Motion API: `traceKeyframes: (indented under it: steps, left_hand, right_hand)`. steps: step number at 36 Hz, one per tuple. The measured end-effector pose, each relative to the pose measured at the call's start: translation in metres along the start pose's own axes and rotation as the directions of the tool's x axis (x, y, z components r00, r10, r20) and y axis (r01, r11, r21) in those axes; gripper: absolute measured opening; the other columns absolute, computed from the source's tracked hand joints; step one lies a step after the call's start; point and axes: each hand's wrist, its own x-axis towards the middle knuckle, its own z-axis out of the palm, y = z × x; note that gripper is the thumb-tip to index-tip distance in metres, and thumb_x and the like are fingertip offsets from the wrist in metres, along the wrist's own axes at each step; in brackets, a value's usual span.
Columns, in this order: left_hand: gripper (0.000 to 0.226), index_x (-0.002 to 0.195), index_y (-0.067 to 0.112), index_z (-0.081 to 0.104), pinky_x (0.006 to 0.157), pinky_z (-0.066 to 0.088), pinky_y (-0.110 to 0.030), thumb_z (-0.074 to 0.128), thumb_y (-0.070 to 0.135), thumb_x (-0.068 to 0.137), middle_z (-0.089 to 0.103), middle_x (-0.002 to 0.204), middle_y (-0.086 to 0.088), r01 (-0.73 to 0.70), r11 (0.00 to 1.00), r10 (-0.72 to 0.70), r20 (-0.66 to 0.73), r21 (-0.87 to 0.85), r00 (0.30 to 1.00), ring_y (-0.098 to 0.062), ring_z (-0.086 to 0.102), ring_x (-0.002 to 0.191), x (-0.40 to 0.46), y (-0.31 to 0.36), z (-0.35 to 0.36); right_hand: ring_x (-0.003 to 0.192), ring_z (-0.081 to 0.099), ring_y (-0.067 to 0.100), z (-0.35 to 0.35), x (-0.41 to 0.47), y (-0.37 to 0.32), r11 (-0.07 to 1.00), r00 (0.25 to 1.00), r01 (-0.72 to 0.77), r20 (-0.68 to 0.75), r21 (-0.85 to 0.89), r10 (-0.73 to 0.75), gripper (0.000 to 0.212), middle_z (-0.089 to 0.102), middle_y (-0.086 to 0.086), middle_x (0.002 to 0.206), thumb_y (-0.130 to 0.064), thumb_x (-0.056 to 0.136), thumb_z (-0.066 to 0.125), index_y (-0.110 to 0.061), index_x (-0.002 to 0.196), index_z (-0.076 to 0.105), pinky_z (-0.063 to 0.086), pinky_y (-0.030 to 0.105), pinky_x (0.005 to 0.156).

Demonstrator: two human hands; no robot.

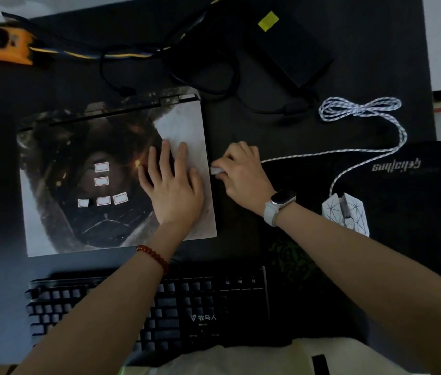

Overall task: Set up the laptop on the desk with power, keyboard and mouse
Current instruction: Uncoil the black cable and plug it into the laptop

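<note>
One cam only, on my head, wide-angle, looking fwd and almost straight down at the desk (349, 36) from close above. My forearms enter from 6 o'clock; desk's far edge sits at 12. Edges bend from the lens. No 2nd view, so nothing's shared.

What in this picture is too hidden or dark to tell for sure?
Head view:
- The laptop's side ports: not visible from above.
- Whether the white plug is in: the right hand covers it.
- Part of the keyboard: hidden by both forearms.
- Where the black power brick's cables end: lost in the dark.
- The orange object: blurred, cut off by the left edge.
</note>
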Motion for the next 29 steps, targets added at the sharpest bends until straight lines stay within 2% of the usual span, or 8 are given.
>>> traceKeyframes:
  steps: [8,12,15,17,19,22,25,29]
  left_hand:
    - [0.051,0.137,0.017,0.037,0.111,0.012,-0.058,0.031,0.032,0.089,0.033,0.148,-0.014,-0.018,1.000,0.018,0.029,-0.006,0.999,-0.035,0.022,0.139,0.000,-0.001,-0.005]
    - [0.050,0.139,0.016,0.036,0.113,0.008,-0.053,0.036,0.030,0.091,0.030,0.150,-0.014,-0.029,0.998,0.032,0.047,-0.055,0.998,-0.034,0.019,0.140,-0.001,-0.003,-0.010]
    - [0.050,0.139,0.016,0.034,0.116,0.001,-0.047,0.045,0.022,0.091,0.024,0.153,-0.011,-0.051,0.985,0.073,0.126,-0.165,0.989,-0.029,0.011,0.143,-0.001,-0.012,-0.019]
    - [0.046,0.134,0.012,0.042,0.117,0.010,-0.049,0.048,0.013,0.089,0.032,0.148,-0.012,-0.029,0.959,0.071,0.140,-0.282,0.988,-0.029,0.019,0.141,-0.009,-0.020,-0.028]
    - [0.040,0.127,0.008,0.050,0.111,0.025,-0.052,0.050,0.008,0.087,0.044,0.139,-0.014,0.037,0.931,-0.004,0.091,-0.364,0.996,-0.030,0.033,0.133,-0.030,-0.032,-0.042]
    - [0.034,0.119,0.008,0.056,0.105,0.032,-0.053,0.054,0.006,0.086,0.052,0.128,-0.013,0.102,0.921,-0.115,-0.014,-0.375,0.993,-0.031,0.043,0.123,-0.076,-0.055,-0.058]
    - [0.034,0.118,0.008,0.056,0.103,0.031,-0.054,0.057,0.007,0.084,0.052,0.127,-0.013,0.178,0.934,-0.210,-0.072,-0.309,0.975,-0.033,0.044,0.121,-0.125,-0.086,-0.067]
    - [0.049,0.131,0.014,0.044,0.109,0.022,-0.055,0.060,0.024,0.085,0.039,0.141,-0.012,0.401,0.886,-0.424,-0.054,-0.235,0.904,-0.033,0.031,0.132,-0.184,-0.133,-0.075]
  right_hand:
    - [0.093,0.054,0.034,0.002,0.000,0.000,0.998,0.999,-0.036,-0.012,-0.045,0.035,0.020,0.058,0.017,0.092,-0.011,0.080,0.061,-0.005,0.098,0.068,0.033,0.041,0.083]
    - [0.112,0.047,0.029,0.001,-0.003,-0.006,0.990,0.996,-0.082,0.009,-0.112,0.083,0.034,0.056,0.011,0.113,-0.019,0.085,0.055,-0.012,0.119,0.056,0.027,0.038,0.094]
    - [0.123,0.042,0.027,-0.004,-0.017,-0.017,0.985,0.988,-0.151,-0.033,-0.079,0.149,0.043,0.051,0.010,0.128,-0.017,0.085,0.053,-0.012,0.128,0.048,0.027,0.041,0.102]
    - [0.123,0.044,0.029,-0.008,-0.033,-0.028,0.987,0.982,-0.159,-0.110,-0.026,0.156,0.040,0.052,0.013,0.127,-0.012,0.084,0.053,-0.011,0.124,0.051,0.031,0.043,0.102]
    - [0.117,0.050,0.031,-0.010,-0.052,-0.042,0.994,0.980,-0.108,-0.167,0.005,0.107,0.035,0.055,0.014,0.121,-0.007,0.083,0.052,-0.008,0.118,0.056,0.038,0.046,0.097]
    - [0.100,0.058,0.034,-0.008,-0.077,-0.068,0.999,0.982,0.038,-0.188,0.028,-0.032,0.029,0.061,0.016,0.107,-0.002,0.078,0.053,-0.004,0.106,0.061,0.046,0.046,0.083]
    - [0.091,0.061,0.034,0.005,-0.095,-0.093,0.982,0.981,0.184,-0.061,0.034,-0.182,0.024,0.064,0.014,0.098,-0.003,0.078,0.055,-0.004,0.101,0.063,0.047,0.042,0.078]
    - [0.116,0.047,0.028,0.041,-0.110,-0.126,0.978,0.933,0.205,0.306,-0.024,-0.188,0.039,0.052,0.007,0.123,-0.030,0.091,0.047,-0.014,0.126,0.049,0.034,0.043,0.097]
